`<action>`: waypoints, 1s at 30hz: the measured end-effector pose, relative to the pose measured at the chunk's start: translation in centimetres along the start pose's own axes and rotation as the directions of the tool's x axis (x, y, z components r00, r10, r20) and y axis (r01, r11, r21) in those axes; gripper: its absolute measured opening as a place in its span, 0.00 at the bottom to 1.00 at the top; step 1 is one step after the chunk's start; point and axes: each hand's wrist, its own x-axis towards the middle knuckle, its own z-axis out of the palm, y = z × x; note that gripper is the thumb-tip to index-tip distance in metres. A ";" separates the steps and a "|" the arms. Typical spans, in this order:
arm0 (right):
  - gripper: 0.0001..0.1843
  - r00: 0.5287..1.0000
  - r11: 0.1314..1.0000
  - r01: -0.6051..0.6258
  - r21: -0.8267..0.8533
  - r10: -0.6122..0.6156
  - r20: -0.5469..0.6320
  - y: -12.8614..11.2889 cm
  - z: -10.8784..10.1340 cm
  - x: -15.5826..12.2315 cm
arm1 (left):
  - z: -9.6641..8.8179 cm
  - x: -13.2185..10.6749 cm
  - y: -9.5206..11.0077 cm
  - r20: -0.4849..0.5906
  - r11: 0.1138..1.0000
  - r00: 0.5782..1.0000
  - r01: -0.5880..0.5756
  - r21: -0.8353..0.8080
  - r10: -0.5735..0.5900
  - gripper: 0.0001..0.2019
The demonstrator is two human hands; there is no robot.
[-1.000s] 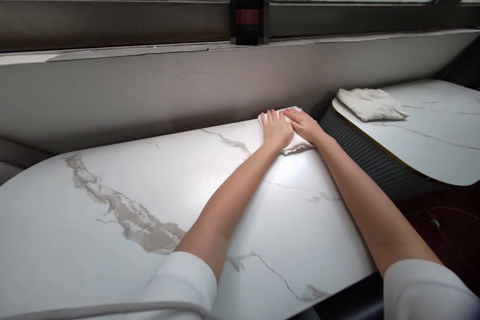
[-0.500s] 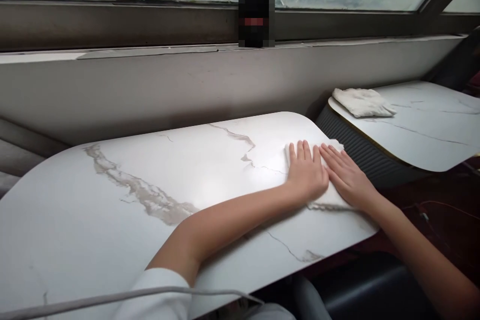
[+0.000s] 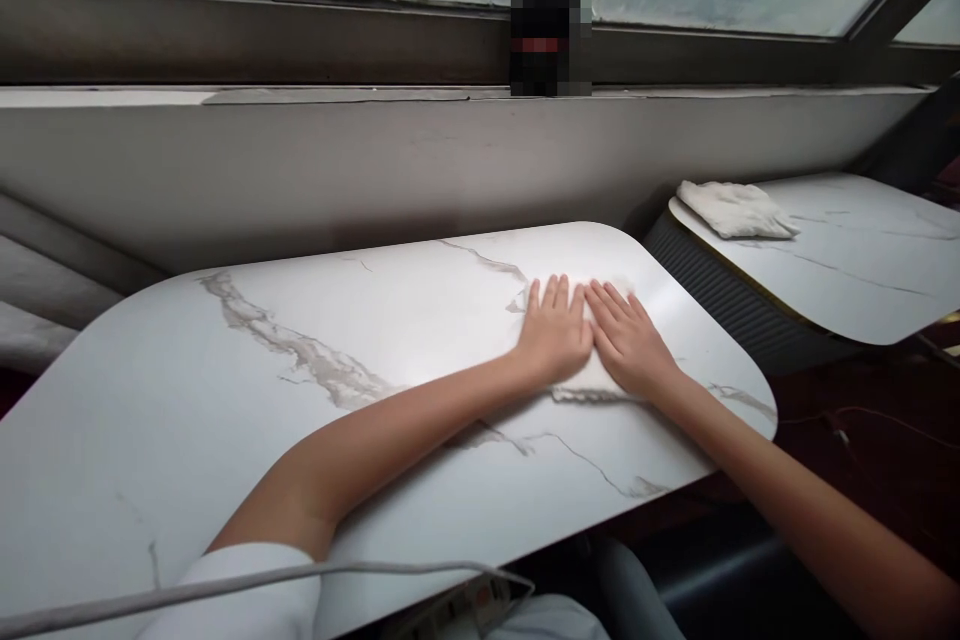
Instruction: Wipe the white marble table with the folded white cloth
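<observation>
My left hand (image 3: pixel 553 330) and my right hand (image 3: pixel 628 340) lie flat side by side, fingers stretched out, pressing a white cloth (image 3: pixel 589 382) onto the white marble-patterned table (image 3: pixel 375 320). Most of the cloth is hidden under the palms; only its near edge and a bit by the fingertips show. Both hands sit on the right half of the tabletop, some way in from its rounded right end.
A second marble-patterned table (image 3: pixel 862 260) stands to the right, with a folded white cloth (image 3: pixel 735 210) on it. A grey wall ledge (image 3: pixel 375 96) and a window run behind. A dark pixelated object (image 3: pixel 550 10) stands on the ledge. A grey cable (image 3: pixel 225 585) crosses the near edge.
Both hands slid the cloth from the table's far right corner towards me, then leftwards across the top. The view has shifted slightly.
</observation>
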 end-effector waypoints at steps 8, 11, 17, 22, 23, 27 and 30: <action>0.29 0.986 0.986 0.158 0.059 -0.161 0.049 -0.6 2.7 15.6 | -0.1 7.8 -9.7 -0.100 0.959 0.957 0.280 0.053 -0.274 0.25; 0.29 0.982 0.978 0.186 0.099 -0.188 0.017 -0.8 3.3 17.5 | -0.1 8.6 -10.8 -0.133 0.943 0.938 0.328 0.058 -0.319 0.25; 0.28 0.985 0.981 0.174 0.091 -0.174 -0.007 -1.3 2.6 14.0 | -0.2 6.3 -9.0 -0.120 0.947 0.943 0.318 0.048 -0.310 0.25; 0.29 0.992 0.990 0.129 0.057 -0.129 -0.002 -3.4 0.8 4.6 | -0.8 -0.6 -4.4 -0.081 0.984 0.983 0.172 0.051 -0.167 0.26; 0.29 0.992 0.991 0.123 0.051 -0.123 -0.011 -4.0 0.3 2.4 | -1.1 -2.3 -3.4 -0.066 0.990 0.989 0.134 0.052 -0.131 0.26; 0.33 0.985 0.988 0.150 0.043 -0.146 -0.090 -7.6 -1.3 -5.9 | -2.7 -9.8 -0.3 -0.009 0.999 1.000 -0.003 0.045 0.004 0.27; 0.38 0.969 0.973 0.225 0.050 -0.219 -0.112 -10.4 -2.2 -9.8 | -4.0 -14.5 0.5 0.030 0.996 0.997 -0.078 0.043 0.077 0.27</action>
